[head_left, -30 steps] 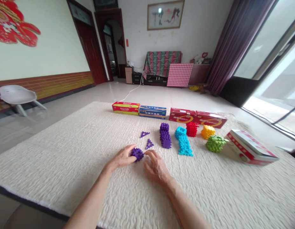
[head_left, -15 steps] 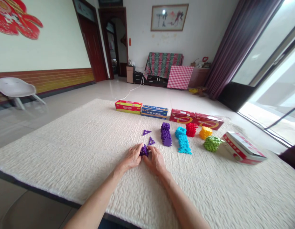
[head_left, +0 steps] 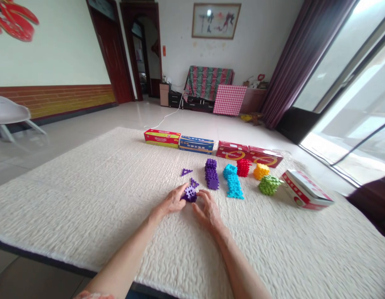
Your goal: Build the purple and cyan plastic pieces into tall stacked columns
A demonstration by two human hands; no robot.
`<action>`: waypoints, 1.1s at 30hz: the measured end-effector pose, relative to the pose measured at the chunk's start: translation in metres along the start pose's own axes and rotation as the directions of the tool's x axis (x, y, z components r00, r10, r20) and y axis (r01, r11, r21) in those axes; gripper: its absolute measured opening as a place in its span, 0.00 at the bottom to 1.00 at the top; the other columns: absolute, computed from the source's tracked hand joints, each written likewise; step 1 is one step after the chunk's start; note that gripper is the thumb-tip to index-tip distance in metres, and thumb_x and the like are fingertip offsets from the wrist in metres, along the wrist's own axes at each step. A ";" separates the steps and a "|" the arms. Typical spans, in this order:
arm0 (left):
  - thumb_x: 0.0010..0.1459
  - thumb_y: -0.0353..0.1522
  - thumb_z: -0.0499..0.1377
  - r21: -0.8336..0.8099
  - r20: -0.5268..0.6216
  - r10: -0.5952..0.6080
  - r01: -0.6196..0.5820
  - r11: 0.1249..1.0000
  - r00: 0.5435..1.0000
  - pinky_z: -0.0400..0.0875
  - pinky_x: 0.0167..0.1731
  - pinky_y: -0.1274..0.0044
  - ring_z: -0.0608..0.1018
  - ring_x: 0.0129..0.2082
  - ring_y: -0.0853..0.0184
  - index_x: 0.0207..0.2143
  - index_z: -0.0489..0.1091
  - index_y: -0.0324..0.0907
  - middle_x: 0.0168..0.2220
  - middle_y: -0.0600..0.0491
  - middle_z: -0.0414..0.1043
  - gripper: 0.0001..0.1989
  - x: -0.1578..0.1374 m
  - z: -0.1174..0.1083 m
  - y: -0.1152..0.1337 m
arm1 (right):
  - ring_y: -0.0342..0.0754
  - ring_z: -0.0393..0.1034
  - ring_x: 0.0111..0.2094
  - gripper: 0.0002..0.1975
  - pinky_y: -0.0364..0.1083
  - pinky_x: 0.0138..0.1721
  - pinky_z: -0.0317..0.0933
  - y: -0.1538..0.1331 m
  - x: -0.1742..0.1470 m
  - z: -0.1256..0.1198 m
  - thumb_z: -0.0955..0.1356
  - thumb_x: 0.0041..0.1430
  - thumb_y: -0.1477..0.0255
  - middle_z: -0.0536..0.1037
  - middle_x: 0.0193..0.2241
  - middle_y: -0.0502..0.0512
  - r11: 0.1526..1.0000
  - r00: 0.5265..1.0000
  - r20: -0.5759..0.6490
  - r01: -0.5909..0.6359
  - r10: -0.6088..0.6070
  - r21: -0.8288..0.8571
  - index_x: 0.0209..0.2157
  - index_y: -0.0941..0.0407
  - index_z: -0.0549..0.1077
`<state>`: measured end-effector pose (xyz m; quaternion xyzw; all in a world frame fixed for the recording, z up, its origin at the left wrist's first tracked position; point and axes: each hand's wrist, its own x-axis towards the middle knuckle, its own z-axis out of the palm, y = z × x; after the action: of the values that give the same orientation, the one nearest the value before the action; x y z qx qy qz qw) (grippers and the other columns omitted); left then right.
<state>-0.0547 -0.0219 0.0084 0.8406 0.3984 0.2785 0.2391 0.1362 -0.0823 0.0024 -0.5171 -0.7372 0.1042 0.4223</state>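
A small purple interlocking plastic building piece [head_left: 190, 192] with a window-like grid is at the middle of the table. My left hand [head_left: 174, 201] grips its left side between thumb and fingers. My right hand [head_left: 208, 211] is close on the other side, thumb and fingers apart; whether a fingertip touches the piece I cannot tell. Just beyond lie two purple triangular pieces [head_left: 186, 171], the nearer one close to my left fingertips. To the right are a row of stacked purple pieces [head_left: 212, 175] and a row of light-blue pieces [head_left: 234, 182].
Red pieces [head_left: 243, 167], yellow pieces [head_left: 261, 171] and green pieces [head_left: 269, 185] are clustered farther right, by a red-and-white box [head_left: 306, 190]. A red-yellow box [head_left: 162, 138], a blue box [head_left: 196, 145] and two dark-red boxes [head_left: 232, 150] line the far side of the quilted cover [head_left: 96, 191].
My right hand has opened and drawn slightly back from the purple piece. The piece now shows its grid face. The whole view has shifted a little to the right.
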 end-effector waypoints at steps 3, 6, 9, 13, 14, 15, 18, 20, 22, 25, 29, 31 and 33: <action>0.47 0.21 0.52 -0.028 -0.052 -0.006 0.005 1.000 0.999 0.64 0.59 0.72 0.71 0.57 0.65 0.57 0.67 0.40 0.57 0.49 0.70 0.32 0.004 -0.007 -0.009 | 0.53 0.67 0.52 0.17 0.53 0.53 0.62 -0.001 0.002 0.003 0.66 0.59 0.68 0.71 0.50 0.62 1.000 1.000 -0.007 0.024 -0.024 0.000 0.49 0.56 0.68; 0.48 0.20 0.50 0.016 -0.216 -0.106 0.112 0.994 0.971 0.67 0.56 0.76 0.75 0.52 0.68 0.48 0.74 0.41 0.50 0.51 0.76 0.26 0.018 -0.009 -0.021 | 0.54 0.66 0.52 0.18 0.54 0.53 0.62 -0.004 0.007 0.010 0.67 0.58 0.69 0.72 0.49 0.62 0.999 0.999 -0.031 0.036 -0.037 -0.019 0.50 0.57 0.67; 0.50 0.19 0.49 0.048 -0.351 -0.220 0.252 0.967 0.910 0.69 0.53 0.75 0.77 0.48 0.66 0.46 0.75 0.39 0.46 0.48 0.78 0.24 0.036 -0.006 -0.033 | 0.57 0.66 0.51 0.20 0.56 0.52 0.62 -0.012 0.015 0.017 0.68 0.56 0.67 0.71 0.49 0.64 0.997 0.998 -0.055 0.007 -0.012 -0.080 0.50 0.58 0.67; 0.51 0.20 0.48 0.073 -0.433 -0.264 0.326 0.943 0.862 0.70 0.51 0.73 0.77 0.47 0.63 0.45 0.75 0.39 0.45 0.46 0.77 0.23 0.049 0.005 -0.042 | 0.59 0.68 0.47 0.21 0.57 0.48 0.63 -0.023 0.023 0.024 0.71 0.52 0.67 0.74 0.46 0.64 0.982 0.997 -0.038 -0.067 0.061 -0.177 0.47 0.58 0.70; 0.52 0.20 0.48 0.081 -0.441 -0.258 0.325 0.942 0.859 0.69 0.51 0.73 0.77 0.48 0.63 0.45 0.75 0.40 0.45 0.47 0.77 0.22 0.049 0.008 -0.043 | 0.58 0.68 0.45 0.19 0.57 0.47 0.64 -0.024 0.023 0.025 0.71 0.52 0.68 0.74 0.45 0.63 0.978 0.997 -0.030 -0.078 0.073 -0.191 0.46 0.58 0.71; 0.52 0.21 0.49 0.089 -0.446 -0.249 0.320 0.943 0.860 0.69 0.52 0.73 0.77 0.48 0.63 0.44 0.75 0.40 0.45 0.47 0.77 0.22 0.049 0.010 -0.043 | 0.58 0.69 0.44 0.17 0.57 0.46 0.64 -0.025 0.023 0.025 0.71 0.51 0.70 0.75 0.43 0.63 0.977 0.996 -0.025 -0.085 0.082 -0.198 0.44 0.57 0.72; 0.53 0.22 0.49 0.102 -0.456 -0.228 0.305 0.947 0.860 0.69 0.52 0.73 0.76 0.47 0.63 0.44 0.75 0.40 0.45 0.48 0.77 0.21 0.047 0.013 -0.044 | 0.57 0.69 0.44 0.15 0.56 0.46 0.64 -0.022 0.022 0.024 0.70 0.51 0.72 0.76 0.43 0.61 0.985 0.997 -0.024 -0.071 0.068 -0.160 0.43 0.55 0.72; 0.53 0.22 0.48 0.104 -0.463 -0.223 0.302 0.948 0.858 0.69 0.51 0.73 0.77 0.47 0.62 0.44 0.75 0.39 0.45 0.47 0.77 0.21 0.046 0.012 -0.045 | 0.56 0.69 0.45 0.15 0.56 0.47 0.64 -0.018 0.021 0.023 0.70 0.52 0.72 0.75 0.44 0.61 0.994 0.999 -0.032 -0.047 0.044 -0.098 0.44 0.55 0.72; 0.53 0.23 0.48 0.105 -0.465 -0.219 0.299 0.948 0.858 0.69 0.50 0.73 0.77 0.46 0.62 0.44 0.75 0.39 0.44 0.47 0.77 0.20 0.046 0.011 -0.046 | 0.55 0.70 0.46 0.15 0.56 0.48 0.65 -0.011 0.020 0.023 0.70 0.53 0.72 0.75 0.45 0.61 0.999 0.998 -0.063 -0.026 0.024 -0.035 0.44 0.56 0.72; 0.53 0.23 0.49 0.105 -0.464 -0.215 0.294 0.950 0.860 0.69 0.50 0.73 0.77 0.46 0.62 0.43 0.75 0.39 0.44 0.47 0.78 0.20 0.048 0.010 -0.048 | 0.55 0.71 0.47 0.15 0.55 0.49 0.66 0.002 0.018 0.023 0.70 0.54 0.71 0.76 0.45 0.62 1.000 0.991 -0.130 0.000 0.001 0.012 0.45 0.56 0.71; 0.53 0.24 0.48 0.104 -0.465 -0.211 0.290 0.951 0.860 0.70 0.49 0.73 0.78 0.45 0.61 0.42 0.76 0.39 0.43 0.47 0.78 0.20 0.048 0.010 -0.049 | 0.55 0.71 0.47 0.15 0.55 0.48 0.67 0.018 0.015 0.015 0.70 0.54 0.72 0.76 0.45 0.63 1.000 0.986 -0.164 0.020 -0.021 -0.007 0.45 0.56 0.70; 0.54 0.25 0.48 0.102 -0.464 -0.208 0.285 0.953 0.861 0.70 0.49 0.72 0.78 0.45 0.61 0.42 0.76 0.39 0.43 0.46 0.78 0.19 0.047 0.010 -0.050 | 0.54 0.72 0.47 0.16 0.55 0.47 0.68 0.025 0.016 0.004 0.69 0.54 0.73 0.76 0.46 0.63 0.999 0.988 -0.149 0.019 -0.025 -0.040 0.46 0.56 0.70; 0.54 0.25 0.48 0.100 -0.464 -0.204 0.279 0.955 0.862 0.70 0.49 0.72 0.78 0.45 0.61 0.42 0.76 0.39 0.43 0.47 0.78 0.19 0.047 0.011 -0.051 | 0.54 0.71 0.48 0.17 0.55 0.49 0.67 0.031 0.018 -0.008 0.69 0.55 0.74 0.75 0.46 0.62 0.996 0.991 -0.133 0.024 -0.035 -0.080 0.47 0.55 0.69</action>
<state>-0.0504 0.0430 -0.0183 0.7136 0.5666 0.3987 0.1040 0.1615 -0.0550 -0.0016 -0.5282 -0.7183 0.0341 0.4516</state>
